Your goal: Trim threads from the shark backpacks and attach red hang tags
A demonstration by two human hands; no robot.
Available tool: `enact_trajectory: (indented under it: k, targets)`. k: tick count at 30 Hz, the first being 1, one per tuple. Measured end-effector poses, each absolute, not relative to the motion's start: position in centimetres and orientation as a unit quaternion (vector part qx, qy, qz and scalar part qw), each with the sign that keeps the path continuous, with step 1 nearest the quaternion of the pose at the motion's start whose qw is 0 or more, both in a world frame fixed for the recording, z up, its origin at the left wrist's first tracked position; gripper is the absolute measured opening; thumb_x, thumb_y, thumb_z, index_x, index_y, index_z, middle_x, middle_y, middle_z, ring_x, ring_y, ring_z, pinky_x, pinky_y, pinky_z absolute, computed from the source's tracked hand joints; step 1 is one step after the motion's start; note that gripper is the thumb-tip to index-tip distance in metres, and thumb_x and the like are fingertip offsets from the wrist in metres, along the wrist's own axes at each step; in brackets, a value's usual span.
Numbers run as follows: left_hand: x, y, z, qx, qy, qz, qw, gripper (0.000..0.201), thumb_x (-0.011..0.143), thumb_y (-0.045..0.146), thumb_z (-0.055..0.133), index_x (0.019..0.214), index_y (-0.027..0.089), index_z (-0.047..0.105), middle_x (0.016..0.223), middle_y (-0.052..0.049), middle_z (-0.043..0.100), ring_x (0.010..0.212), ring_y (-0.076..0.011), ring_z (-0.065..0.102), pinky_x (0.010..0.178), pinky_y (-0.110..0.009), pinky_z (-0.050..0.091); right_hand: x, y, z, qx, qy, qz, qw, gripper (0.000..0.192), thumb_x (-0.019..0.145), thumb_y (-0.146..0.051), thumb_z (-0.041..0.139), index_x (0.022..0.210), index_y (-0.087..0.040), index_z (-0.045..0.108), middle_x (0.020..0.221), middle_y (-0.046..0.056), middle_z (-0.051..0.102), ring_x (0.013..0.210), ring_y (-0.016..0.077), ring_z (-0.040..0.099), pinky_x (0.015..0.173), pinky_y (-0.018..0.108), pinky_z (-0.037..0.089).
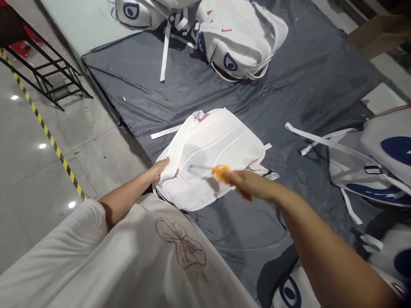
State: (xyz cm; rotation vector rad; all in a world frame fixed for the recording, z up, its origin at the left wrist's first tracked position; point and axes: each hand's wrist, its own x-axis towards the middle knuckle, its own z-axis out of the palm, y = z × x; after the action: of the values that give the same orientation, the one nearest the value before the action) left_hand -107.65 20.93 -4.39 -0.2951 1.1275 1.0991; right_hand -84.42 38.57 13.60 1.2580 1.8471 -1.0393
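Observation:
A white backpack (pixel 221 145) lies on the dark sheet in front of me, its back panel with rows of small dots facing up. My left hand (pixel 159 167) is closed round the shoulder strap (pixel 175 160) at the bag's left edge, and a fingertip shows past the strap's far side. Over the lower right part of the bag is my right hand (pixel 242 182), closed on a small orange tool (pixel 221 173). Motion blurs the tool, so its exact kind and whether it touches the bag cannot be made out.
More white backpacks (pixel 244 42) with blue patches lie at the far side, and others (pixel 388 145) at the right and lower right. A dark sheet (pixel 128 94) covers the work surface. Left are a black metal frame (pixel 58 81) and striped floor tape (pixel 48 132); a cardboard box (pixel 379 34) stands top right.

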Motion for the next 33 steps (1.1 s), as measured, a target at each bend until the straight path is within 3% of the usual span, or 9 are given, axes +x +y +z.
enact_trajectory:
  k: [5, 8, 10, 13, 18, 23, 26, 30, 33]
  targets:
    - [-107.5, 21.5, -4.2, -0.035, 0.571, 0.454, 0.683, 0.052, 0.099, 0.047, 0.041, 0.123, 0.003, 0.053, 0.078, -0.016, 0.071, 0.071, -0.0248, 0.07, 0.071, -0.043, 0.059, -87.4, 37.3, 14.2, 0.542, 0.754, -0.281, 0.241, 0.054, 0.097, -0.062, 0.029, 0.091, -0.017, 0.059, 0.054, 0.003, 0.057, 0.053, 0.0172, 0.056, 0.058, 0.028, 0.038]
    - [-106.0, 20.9, -3.7, 0.067, 0.639, 0.452, 0.619, 0.049, 0.098, 0.039, 0.045, 0.139, 0.012, 0.045, 0.107, -0.017, 0.07, 0.1, -0.0278, 0.068, 0.093, -0.047, 0.053, -87.9, 37.3, 15.5, 0.479, 0.747, -0.34, 0.311, 0.053, 0.096, -0.064, 0.034, 0.091, -0.018, 0.061, 0.051, 0.001, 0.056, 0.051, 0.0169, 0.055, 0.058, 0.028, 0.039]
    - [-104.4, 20.4, -3.4, 0.254, 0.718, 0.389, 0.519, 0.056, 0.094, 0.027, 0.048, 0.148, 0.021, 0.036, 0.14, -0.016, 0.054, 0.129, -0.0304, 0.052, 0.11, -0.05, 0.039, -87.2, 37.8, 16.8, 0.477, 0.735, -0.359, 0.321, 0.053, 0.096, -0.062, 0.034, 0.09, -0.017, 0.062, 0.049, 0.001, 0.054, 0.049, 0.0161, 0.054, 0.058, 0.028, 0.038]
    - [-101.8, 19.7, -2.8, 0.572, 0.723, 0.198, 0.332, 0.066, 0.09, 0.015, 0.046, 0.153, 0.019, 0.027, 0.162, -0.016, 0.02, 0.149, -0.034, 0.017, 0.118, -0.057, 0.016, -85.3, 39.4, 18.5, 0.594, 0.739, -0.216, 0.233, 0.052, 0.1, -0.054, 0.029, 0.095, -0.015, 0.063, 0.054, 0.004, 0.059, 0.054, 0.0165, 0.056, 0.062, 0.029, 0.038]
    - [-98.2, 19.2, -0.5, 0.69, 0.656, 0.172, 0.254, 0.055, 0.097, 0.029, 0.04, 0.149, 0.015, 0.035, 0.161, -0.016, 0.024, 0.149, -0.0335, 0.017, 0.119, -0.056, 0.014, -81.7, 39.7, 18.9, 0.639, 0.698, -0.107, 0.305, 0.07, 0.095, -0.069, 0.022, 0.102, -0.013, 0.062, 0.061, 0.008, 0.061, 0.067, 0.0228, 0.061, 0.07, 0.035, 0.039]
    - [-95.0, 18.4, 0.0, 0.71, 0.62, 0.108, 0.316, 0.079, 0.081, 0.03, 0.067, 0.15, 0.013, 0.033, 0.16, -0.022, 0.023, 0.139, -0.0427, 0.032, 0.108, -0.057, 0.033, -78.4, 34.1, 19.3, 0.567, 0.675, -0.271, 0.387, 0.053, 0.098, -0.058, 0.027, 0.102, -0.016, 0.059, 0.056, 0.003, 0.058, 0.05, 0.0181, 0.059, 0.059, 0.03, 0.039]
    - [-94.8, 18.7, -1.1, 0.622, 0.648, 0.175, 0.402, 0.062, 0.083, 0.024, 0.062, 0.142, 0.012, 0.047, 0.149, -0.022, 0.043, 0.133, -0.0409, 0.043, 0.104, -0.054, 0.04, -75.0, 30.8, 20.0, 0.607, 0.658, -0.255, 0.365, 0.05, 0.098, -0.056, 0.026, 0.094, -0.018, 0.057, 0.05, 0.002, 0.056, 0.05, 0.0187, 0.058, 0.058, 0.03, 0.038]
    - [-96.6, 20.1, -2.2, 0.318, 0.623, 0.304, 0.647, 0.045, 0.092, 0.044, 0.051, 0.122, 0.012, 0.059, 0.103, -0.018, 0.072, 0.095, -0.0299, 0.069, 0.078, -0.042, 0.056, -70.6, 28.3, 19.4, 0.571, 0.612, -0.465, 0.288, 0.047, 0.097, -0.058, 0.03, 0.08, -0.02, 0.051, 0.046, -0.002, 0.05, 0.043, 0.0142, 0.048, 0.055, 0.028, 0.039]
    - [-97.2, 20.9, -2.3, 0.252, 0.617, 0.281, 0.691, 0.047, 0.097, 0.045, 0.041, 0.12, 0.008, 0.056, 0.084, -0.017, 0.072, 0.072, -0.0259, 0.07, 0.06, -0.038, 0.056, -69.3, 28.1, 18.4, 0.676, 0.622, -0.365, 0.15, 0.046, 0.099, -0.051, 0.03, 0.079, -0.018, 0.054, 0.052, 0.001, 0.054, 0.046, 0.0136, 0.051, 0.055, 0.027, 0.039]
